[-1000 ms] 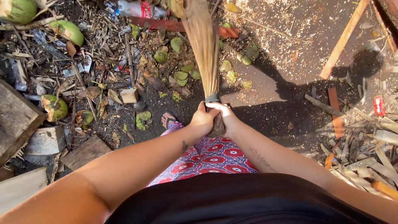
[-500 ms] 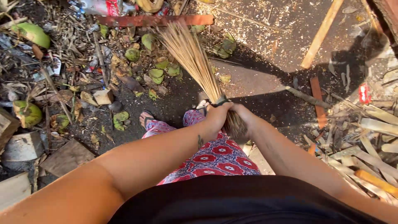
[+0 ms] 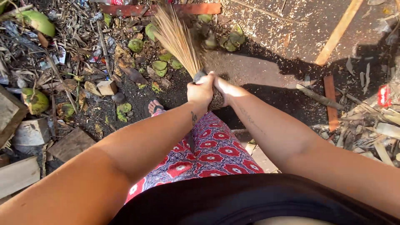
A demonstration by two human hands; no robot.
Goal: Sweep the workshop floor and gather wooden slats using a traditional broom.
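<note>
Broom [image 3: 177,39] bristles point up-left from both hands' tight grip, left hand [image 3: 200,92], right hand [image 3: 223,89].

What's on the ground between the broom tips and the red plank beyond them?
In the head view, green husk pieces lie between the broom and red plank.

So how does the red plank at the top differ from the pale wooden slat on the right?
The red plank is painted reddish; the pale wooden slat is bare, light wood. The red plank lies level across the top among green coconut husk pieces and is partly hidden by the stick broom; the pale wooden slat lies slanted on sawdust-strewn ground, uncovered. Both lie flat, away from the left hand and right hand gripping the broom.
</note>
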